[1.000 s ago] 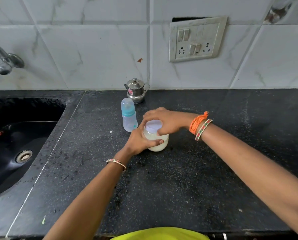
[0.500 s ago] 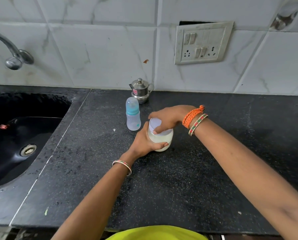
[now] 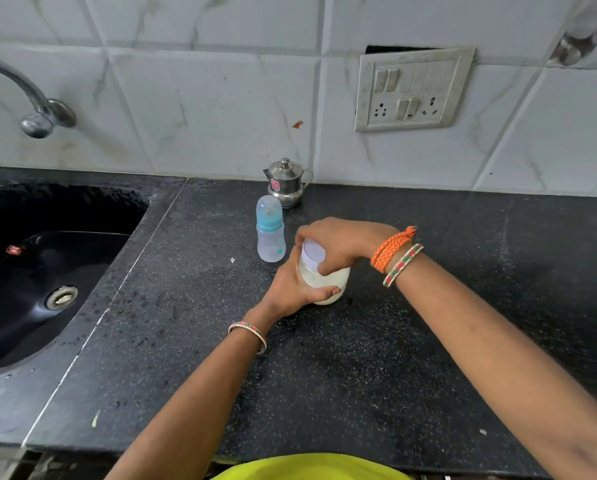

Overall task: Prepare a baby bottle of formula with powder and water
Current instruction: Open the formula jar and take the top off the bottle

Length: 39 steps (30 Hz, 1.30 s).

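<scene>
From the head view, I have both hands on the powder jar (image 3: 324,282), which stands on the black counter (image 3: 359,375) at mid-depth, just right of the baby bottle (image 3: 270,233). My left hand (image 3: 293,289) wraps the jar's body from the left, thumb curled across its near side. My right hand (image 3: 338,244) comes in from the right and curls its fingers over the pale lid (image 3: 312,255).

Against the frames a second and half a second ago, the lid has gone from sitting flat on the jar to tilting, and my right hand has rolled round it; the jar itself has kept its spot. I take that as the lid unscrewing, close to coming free, though I cannot tell whether it has left the thread.

The baby bottle is capped and upright, apart from the jar, and looks empty, so no powder or water is in yet. Behind it, by the tiled wall, stands a small steel pot (image 3: 286,183); the sink (image 3: 30,271) and tap (image 3: 37,112) lie far left.
</scene>
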Tool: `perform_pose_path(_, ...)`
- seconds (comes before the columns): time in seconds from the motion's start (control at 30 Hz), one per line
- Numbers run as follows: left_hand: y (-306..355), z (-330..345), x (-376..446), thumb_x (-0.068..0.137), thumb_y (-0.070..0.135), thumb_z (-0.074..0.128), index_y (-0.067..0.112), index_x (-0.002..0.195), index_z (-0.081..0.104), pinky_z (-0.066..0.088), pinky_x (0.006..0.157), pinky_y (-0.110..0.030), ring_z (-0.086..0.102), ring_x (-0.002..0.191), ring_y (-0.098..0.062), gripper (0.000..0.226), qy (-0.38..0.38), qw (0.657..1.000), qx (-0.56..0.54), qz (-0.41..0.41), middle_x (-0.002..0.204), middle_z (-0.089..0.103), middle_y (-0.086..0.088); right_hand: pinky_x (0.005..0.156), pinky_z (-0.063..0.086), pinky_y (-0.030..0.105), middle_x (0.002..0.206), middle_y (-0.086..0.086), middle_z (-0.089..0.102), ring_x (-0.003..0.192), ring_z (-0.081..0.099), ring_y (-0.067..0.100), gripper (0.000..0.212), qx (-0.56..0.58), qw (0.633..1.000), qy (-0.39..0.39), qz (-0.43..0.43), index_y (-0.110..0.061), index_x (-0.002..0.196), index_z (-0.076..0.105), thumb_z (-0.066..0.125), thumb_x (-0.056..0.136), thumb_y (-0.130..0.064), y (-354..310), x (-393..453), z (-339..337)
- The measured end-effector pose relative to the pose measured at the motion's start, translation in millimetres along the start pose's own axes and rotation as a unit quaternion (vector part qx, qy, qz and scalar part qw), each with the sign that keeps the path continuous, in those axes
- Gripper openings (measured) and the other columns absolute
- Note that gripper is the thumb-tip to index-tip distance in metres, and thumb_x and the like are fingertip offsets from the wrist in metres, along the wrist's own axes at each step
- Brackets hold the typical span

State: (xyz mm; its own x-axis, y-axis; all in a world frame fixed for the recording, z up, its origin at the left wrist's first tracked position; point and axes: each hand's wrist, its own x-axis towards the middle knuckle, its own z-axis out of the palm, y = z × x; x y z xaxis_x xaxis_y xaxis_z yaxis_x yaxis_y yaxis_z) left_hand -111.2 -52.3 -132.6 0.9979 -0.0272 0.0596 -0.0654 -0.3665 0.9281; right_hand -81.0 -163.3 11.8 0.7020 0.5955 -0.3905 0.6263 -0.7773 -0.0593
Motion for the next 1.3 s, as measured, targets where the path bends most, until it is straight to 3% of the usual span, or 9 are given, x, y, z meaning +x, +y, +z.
perform_pose_path(0.17, -4, 0, 1, 0.057, 0.030, 0.086, 0.021, 0.127, 0.044, 0.047, 0.094, -0.020, 0.055, 0.108, 0.003, 0.083, -0.001, 1.000, -0.009, -0.001, 0.119, 0.058, 0.015, 0.093, 0.042, 0.044, 0.143, 0.014, 0.040, 0.128, 0.044, 0.036, 0.089, -0.021, 0.991, 0.082, 0.100, -0.014, 0.142, 0.033, 0.055, 0.077, -0.070, 0, -4, 5)
perform_pose_path(0.27, -3, 0, 0, 0.059, 0.027, 0.087, 0.025, 0.131, 0.034, 0.040, 0.091, -0.017, 0.052, 0.114, -0.005, 0.089, -0.002, 1.000, -0.004, 0.000, 0.122, 0.054, 0.012, 0.087, 0.046, 0.039, 0.134, 0.011, 0.050, 0.116, 0.053, 0.032, 0.068, -0.042, 0.996, 0.032, 0.069, -0.015, 0.135, 0.041, 0.064, 0.082, -0.050, 1, -2, 6)
perform_pose_path(0.43, -3, 1, 1, 0.058, 0.030, 0.087, 0.024, 0.134, 0.032, 0.040, 0.099, -0.025, 0.050, 0.117, -0.008, 0.094, 0.001, 1.000, -0.007, 0.001, 0.127, 0.053, 0.009, 0.115, 0.020, 0.056, 0.161, 0.005, 0.005, 0.148, 0.004, 0.032, 0.084, 0.015, 1.000, -0.018, 0.008, -0.036, 0.148, 0.020, 0.069, 0.080, -0.041, 11, -2, -5)
perform_pose_path(0.63, -7, 1, 2, 0.061, 0.023, 0.088, 0.020, 0.133, 0.030, 0.041, 0.101, -0.030, 0.049, 0.117, -0.010, 0.092, -0.024, 1.000, -0.014, -0.005, 0.126, 0.051, 0.006, 0.081, 0.041, 0.037, 0.136, 0.011, 0.048, 0.118, 0.052, 0.031, 0.068, -0.008, 0.997, 0.032, 0.070, -0.020, 0.138, 0.039, 0.055, 0.084, -0.060, 5, -1, 6)
perform_pose_path(0.77, -6, 0, 2, 0.059, 0.027, 0.088, 0.023, 0.140, 0.020, 0.038, 0.107, -0.029, 0.046, 0.123, -0.010, 0.106, -0.026, 1.000, -0.010, -0.002, 0.133, 0.048, 0.004, 0.109, 0.031, 0.050, 0.153, 0.002, 0.030, 0.141, 0.027, 0.031, 0.070, -0.003, 0.998, -0.059, -0.005, -0.033, 0.145, 0.028, 0.063, 0.086, -0.023, 8, -1, -9)
perform_pose_path(0.87, -8, 1, 2, 0.061, 0.023, 0.088, 0.019, 0.137, 0.026, 0.039, 0.108, -0.036, 0.046, 0.122, -0.011, 0.098, -0.026, 1.000, -0.009, -0.005, 0.129, 0.048, 0.006, 0.115, 0.016, 0.059, 0.162, 0.005, 0.003, 0.147, 0.001, 0.036, 0.087, -0.007, 0.998, -0.059, 0.031, -0.038, 0.150, 0.009, 0.064, 0.083, -0.046, 2, 2, -6)
perform_pose_path(1.03, -8, -1, 1, 0.061, 0.026, 0.087, 0.019, 0.136, 0.027, 0.038, 0.109, -0.041, 0.045, 0.125, -0.014, 0.097, -0.046, 0.999, -0.005, -0.017, 0.129, 0.048, 0.005, 0.086, 0.045, 0.040, 0.139, 0.013, 0.046, 0.120, 0.051, 0.034, 0.077, -0.041, 0.995, 0.029, 0.092, -0.019, 0.141, 0.034, 0.067, 0.079, -0.052, -5, 4, 8)
perform_pose_path(1.2, -8, -11, 2, 0.048, 0.065, 0.071, 0.022, 0.136, 0.027, 0.030, 0.110, -0.046, 0.033, 0.126, -0.022, 0.107, -0.057, 0.993, 0.098, -0.011, 0.126, 0.038, 0.005, 0.053, 0.046, 0.025, 0.116, 0.005, 0.049, 0.082, 0.058, 0.018, 0.068, 0.109, 0.993, 0.045, 0.023, -0.030, 0.132, 0.040, 0.076, 0.074, -0.033, 20, -4, 5)
perform_pose_path(1.3, -6, -14, 5, 0.053, 0.063, 0.073, 0.023, 0.140, 0.024, 0.027, 0.109, -0.043, 0.029, 0.125, -0.022, 0.108, -0.070, 0.989, 0.127, -0.009, 0.126, 0.035, 0.004, 0.063, 0.047, 0.031, 0.118, 0.003, 0.052, 0.091, 0.055, 0.021, 0.070, 0.163, 0.982, 0.096, 0.015, -0.030, 0.128, 0.041, 0.079, 0.069, -0.036, 34, -5, 13)
